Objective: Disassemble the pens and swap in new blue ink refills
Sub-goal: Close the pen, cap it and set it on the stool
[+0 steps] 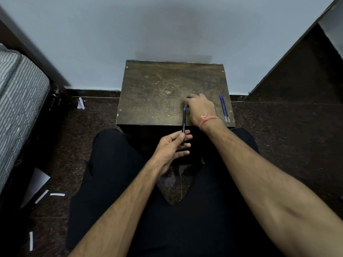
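Note:
My left hand (173,145) pinches the lower end of a black pen (183,123) that points away from me, its blue tip up over the front edge of the small wooden table (157,89). My right hand (200,108) rests palm down on the table just right of the pen tip, fingers curled around a small dark part that peeks out at the fingertips; what it is stays hidden. Two blue ink refills (224,108) lie side by side near the table's right edge, apart from both hands.
A pale wall stands right behind the table. A striped mattress (20,101) lies at the left, and dark furniture (306,71) at the right. Paper scraps (57,194) are scattered on the dark stone floor. My legs in black trousers sit below the table.

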`<move>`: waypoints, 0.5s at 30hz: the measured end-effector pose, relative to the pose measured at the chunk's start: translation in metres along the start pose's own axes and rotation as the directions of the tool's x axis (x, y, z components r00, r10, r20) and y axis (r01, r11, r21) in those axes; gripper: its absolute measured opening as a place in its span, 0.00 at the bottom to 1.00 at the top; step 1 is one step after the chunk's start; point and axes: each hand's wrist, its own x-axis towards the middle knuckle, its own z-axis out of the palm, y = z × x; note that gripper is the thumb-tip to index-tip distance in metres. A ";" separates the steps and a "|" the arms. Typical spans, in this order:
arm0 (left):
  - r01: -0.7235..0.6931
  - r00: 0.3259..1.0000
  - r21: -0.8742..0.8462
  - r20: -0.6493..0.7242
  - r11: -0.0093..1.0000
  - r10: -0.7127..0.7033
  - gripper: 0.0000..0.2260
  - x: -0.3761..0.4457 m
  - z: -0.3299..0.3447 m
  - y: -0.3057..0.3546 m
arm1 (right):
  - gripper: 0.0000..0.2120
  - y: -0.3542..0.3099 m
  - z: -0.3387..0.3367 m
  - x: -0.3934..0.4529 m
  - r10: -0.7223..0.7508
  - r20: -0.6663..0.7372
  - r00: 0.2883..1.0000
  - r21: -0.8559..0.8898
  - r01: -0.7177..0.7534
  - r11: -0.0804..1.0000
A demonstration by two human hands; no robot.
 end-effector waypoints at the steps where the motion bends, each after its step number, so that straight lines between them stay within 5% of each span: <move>1: 0.001 1.000 -0.008 0.005 1.000 -0.001 0.12 -0.001 -0.001 0.001 | 0.13 0.000 0.000 0.005 0.017 0.013 1.000 -0.035 -0.016 0.999; 7: -0.010 1.000 -0.036 -0.021 0.999 0.009 0.12 -0.002 -0.004 0.004 | 0.10 -0.003 0.007 -0.007 0.037 -0.067 0.997 -0.001 -0.037 0.999; 10: -0.013 0.999 -0.014 -0.033 1.000 0.013 0.11 -0.001 -0.003 0.004 | 0.08 0.004 0.019 -0.020 0.178 -0.116 0.977 0.323 -0.132 0.937; 11: -0.014 0.999 0.004 -0.037 1.000 0.014 0.11 -0.001 -0.002 0.004 | 0.09 0.007 0.022 -0.026 0.296 -0.103 0.950 0.578 -0.185 0.795; 13: -0.015 0.999 0.062 -0.051 0.998 0.018 0.11 0.000 -0.001 0.002 | 0.13 0.014 0.025 -0.040 0.471 0.080 0.879 0.959 -0.196 0.203; 15: -0.016 0.997 0.136 -0.077 0.991 0.027 0.10 -0.001 -0.001 -0.001 | 0.15 0.022 0.025 -0.055 0.438 0.268 0.858 0.936 -0.125 -0.328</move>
